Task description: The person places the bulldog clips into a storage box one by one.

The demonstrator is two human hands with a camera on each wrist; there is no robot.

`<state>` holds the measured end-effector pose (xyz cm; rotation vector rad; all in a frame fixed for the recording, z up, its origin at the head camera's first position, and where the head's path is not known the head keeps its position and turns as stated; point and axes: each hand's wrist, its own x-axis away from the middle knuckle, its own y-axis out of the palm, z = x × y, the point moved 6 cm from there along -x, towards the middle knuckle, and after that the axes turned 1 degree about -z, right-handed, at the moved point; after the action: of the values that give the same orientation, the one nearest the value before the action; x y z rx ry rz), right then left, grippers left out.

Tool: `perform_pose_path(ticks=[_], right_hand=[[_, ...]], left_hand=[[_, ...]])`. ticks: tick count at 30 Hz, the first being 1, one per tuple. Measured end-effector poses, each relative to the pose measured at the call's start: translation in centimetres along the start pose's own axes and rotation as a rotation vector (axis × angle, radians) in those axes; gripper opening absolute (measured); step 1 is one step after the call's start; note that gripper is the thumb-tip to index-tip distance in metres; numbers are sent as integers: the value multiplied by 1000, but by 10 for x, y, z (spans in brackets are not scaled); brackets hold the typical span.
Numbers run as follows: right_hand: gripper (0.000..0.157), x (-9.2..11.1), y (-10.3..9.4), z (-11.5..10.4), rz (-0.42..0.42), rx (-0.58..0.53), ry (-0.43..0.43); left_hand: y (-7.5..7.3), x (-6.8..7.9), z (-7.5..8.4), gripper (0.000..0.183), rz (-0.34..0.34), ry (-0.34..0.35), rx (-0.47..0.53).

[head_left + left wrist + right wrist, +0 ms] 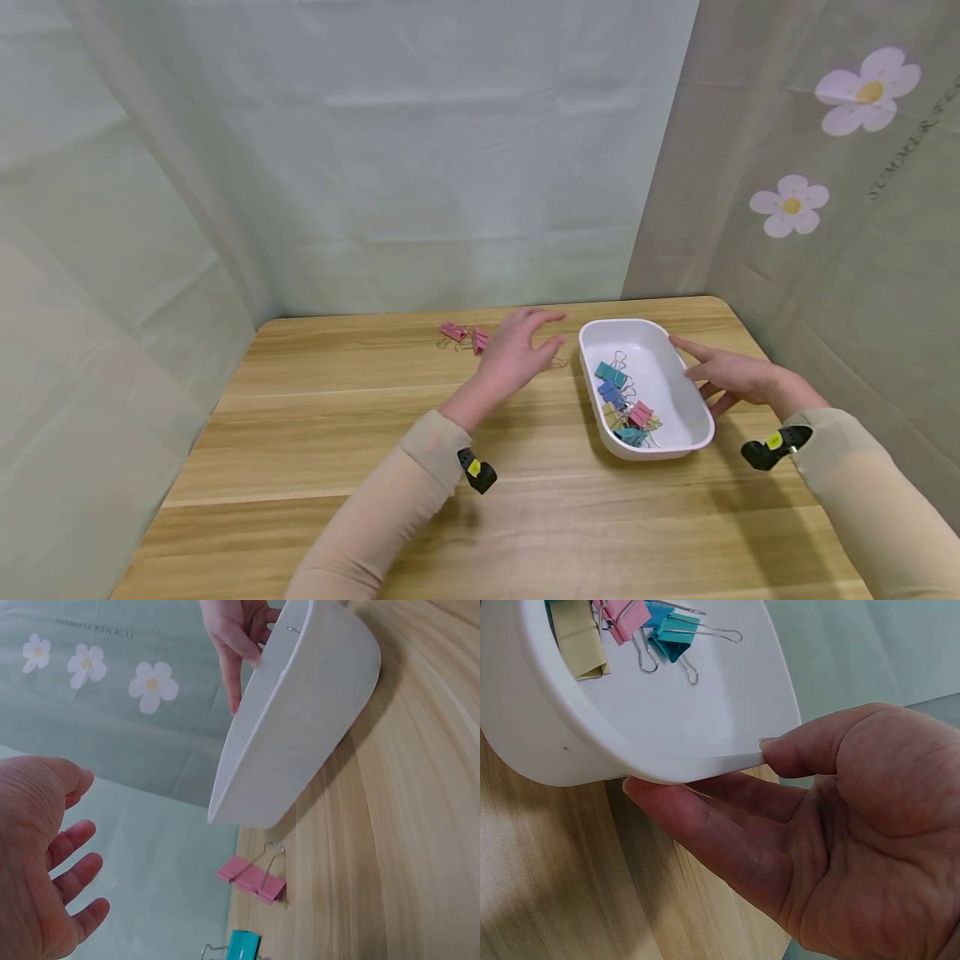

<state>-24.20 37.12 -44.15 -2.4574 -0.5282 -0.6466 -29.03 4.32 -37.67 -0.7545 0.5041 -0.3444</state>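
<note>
Binder clips point(453, 331), pink, two: lying together on the wood-grain table point(300, 433), toward its far edge, left of the left hand.

Left hand point(516, 354): over the table between these clips and the tray; fingers parted and relaxed, gripping nothing. Black wrist camera point(477, 472) at the sleeve cuff; its yellow label too small to read. Wire handles point(559, 362) show just right of the hand in the head view, their clip body hidden. Left wrist view adds a pink clip point(251, 880) near the tray's outer wall and a teal clip point(244, 945), partly cut off by the frame; no teal clip is visible on the table from the head.

White tray point(671, 392): on the table, to the right. Clips inside, mostly along the left side and near end: teal point(611, 374), blue point(611, 393), yellow, pink point(641, 414), teal again.

Right hand point(738, 377): pinching the tray's right rim. Right wrist view makes the grip clear: thumb over the rim, fingers against the outside.

Curtain, far right: white flowers point(789, 205); lettering "SUMMER" point(903, 158) legible, following word cut off in the head view. Left wrist view has that lettering inverted and small.
</note>
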Motion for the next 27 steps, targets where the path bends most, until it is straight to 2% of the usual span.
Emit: perform_pose_path(ticks=[18, 27], right_hand=[[83, 1, -1, 0, 1, -2, 1], [82, 0, -2, 1, 2, 3, -1]], left_hand=[[-24, 4, -25, 41, 46, -20, -31], [-36, 10, -43, 40, 74, -45, 14]])
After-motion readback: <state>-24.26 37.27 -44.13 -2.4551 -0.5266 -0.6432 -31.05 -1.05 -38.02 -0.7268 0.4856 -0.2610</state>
